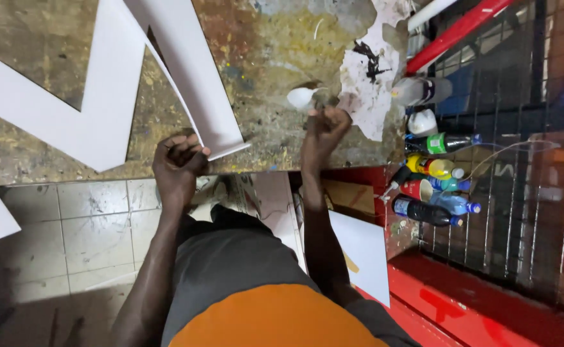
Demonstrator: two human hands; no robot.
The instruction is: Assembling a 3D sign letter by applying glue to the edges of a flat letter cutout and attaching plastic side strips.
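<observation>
Head view: left hand [178,160] clenched on white letter cutout's [195,71] lower end at workbench [275,83] edge — right hand [324,132] closed around small tool beside white cap [300,97]. Edge work apparently underway; steadying needed next.

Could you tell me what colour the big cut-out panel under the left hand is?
The panel is plain white, clearest in the head view.

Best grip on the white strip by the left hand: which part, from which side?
Probably its near end, from the table edge. The white strip lies flat on the table, running away from the person, and its end juts just past the near edge beside the left hand. That overhang likely lets fingers pinch top and underside; farther up it lies flush on the surface, leaving nothing to get under.
</observation>
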